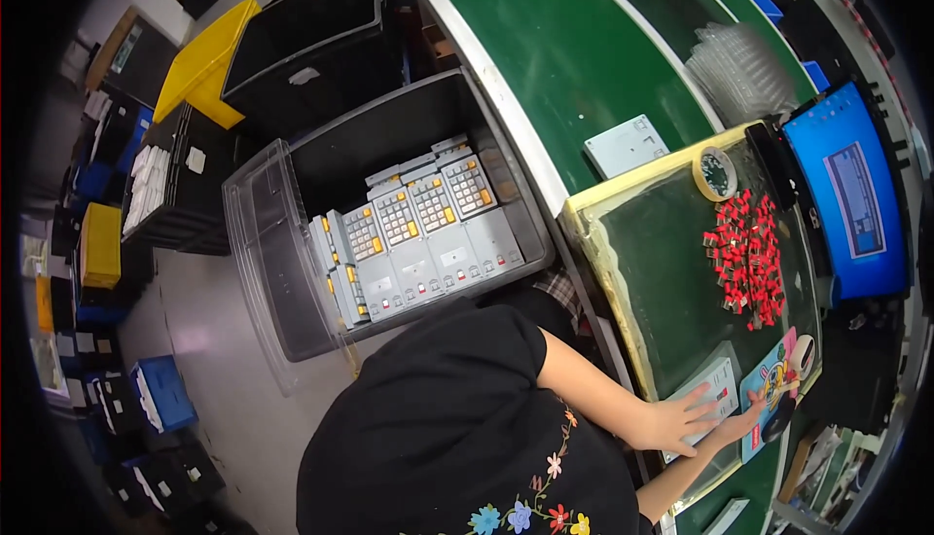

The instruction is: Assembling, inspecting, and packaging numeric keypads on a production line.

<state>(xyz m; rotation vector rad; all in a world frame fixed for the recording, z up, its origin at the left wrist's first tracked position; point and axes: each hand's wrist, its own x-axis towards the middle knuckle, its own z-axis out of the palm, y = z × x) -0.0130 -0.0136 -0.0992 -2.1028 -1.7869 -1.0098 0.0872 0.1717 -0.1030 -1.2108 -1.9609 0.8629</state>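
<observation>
Left hand: your left hand reaches over the near part of the bench, its fingers spread apart across a grey panel and not visibly clamped on it.
Right hand: your right hand is just beside the left, at the edge of the cartoon mouse pad; you cannot tell from here whether its fingers pinch anything.
Grey panel: it lies on the glass-topped bench, left of the mouse pad, partly hidden by your left hand.
Red-and-black parts: a loose heap of small red-and-black parts lies farther along the bench; judging by that pile, plenty are unused.
Keypad units: to your left, grey keypad units stand packed in rows in the black bin; these look like the finished share.
Second panel: another grey panel rests on the green surface at the far side, apparently waiting.
Progress: the panel by your hands seems unfinished, being outside the bin; the total left cannot be told.
</observation>
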